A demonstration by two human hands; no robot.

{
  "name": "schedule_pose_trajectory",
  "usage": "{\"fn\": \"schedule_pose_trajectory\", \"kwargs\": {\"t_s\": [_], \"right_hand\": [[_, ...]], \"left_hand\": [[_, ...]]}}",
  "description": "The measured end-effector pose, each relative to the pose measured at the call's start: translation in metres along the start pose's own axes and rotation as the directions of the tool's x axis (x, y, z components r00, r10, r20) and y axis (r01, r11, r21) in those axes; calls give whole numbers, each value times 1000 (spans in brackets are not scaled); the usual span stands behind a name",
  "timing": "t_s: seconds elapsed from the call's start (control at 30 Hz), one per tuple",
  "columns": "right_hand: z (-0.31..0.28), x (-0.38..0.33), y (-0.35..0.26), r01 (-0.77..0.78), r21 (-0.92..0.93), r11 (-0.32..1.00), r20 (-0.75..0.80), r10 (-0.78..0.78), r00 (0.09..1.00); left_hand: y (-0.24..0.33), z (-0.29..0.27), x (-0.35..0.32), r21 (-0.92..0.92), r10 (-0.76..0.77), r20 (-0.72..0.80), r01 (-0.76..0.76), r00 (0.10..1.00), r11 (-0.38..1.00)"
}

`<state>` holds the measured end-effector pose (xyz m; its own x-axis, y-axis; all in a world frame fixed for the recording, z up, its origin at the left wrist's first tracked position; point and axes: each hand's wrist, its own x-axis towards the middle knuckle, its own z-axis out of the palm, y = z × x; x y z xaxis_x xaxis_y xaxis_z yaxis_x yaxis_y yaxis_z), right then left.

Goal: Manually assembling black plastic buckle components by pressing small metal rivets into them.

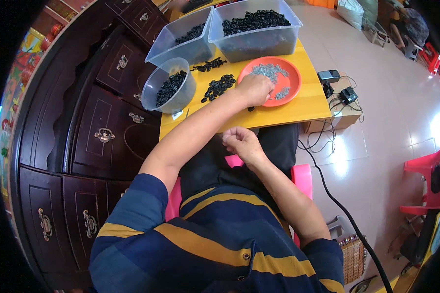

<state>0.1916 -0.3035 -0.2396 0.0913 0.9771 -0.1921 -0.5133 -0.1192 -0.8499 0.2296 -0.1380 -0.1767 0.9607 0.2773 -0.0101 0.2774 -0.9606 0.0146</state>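
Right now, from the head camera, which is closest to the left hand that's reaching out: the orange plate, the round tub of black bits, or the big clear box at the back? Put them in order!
From the left hand:
1. Orange plate: the hand rests on its left edge.
2. Round tub: farther left, near the table's left edge.
3. Big clear box: at the back of the table, behind the plate.
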Motion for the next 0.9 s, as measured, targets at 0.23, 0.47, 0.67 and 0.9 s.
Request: {"fn": "schedule_pose_trajectory", "kwargs": {"t_s": [0.23,0.47,0.67,0.9], "right_hand": [[1,-1,-1,17,-7,1000,-5,-17,1000],[1,-2,-3,12,0,1000,-5,-12,1000],[2,-4,-7,-3,-22,1000,-14,2,1000],[1,0,-2,1,6,1000,14,-1,1000]], "left_hand": [[2,-7,3,82,15,76,-22,997,996],[-1,-3,3,66,72,-19,-70,997,995],[-5,-8,11,60,80,103,-86,991,994],[-8,-6,6,33,93,26,-94,995,995]]}}
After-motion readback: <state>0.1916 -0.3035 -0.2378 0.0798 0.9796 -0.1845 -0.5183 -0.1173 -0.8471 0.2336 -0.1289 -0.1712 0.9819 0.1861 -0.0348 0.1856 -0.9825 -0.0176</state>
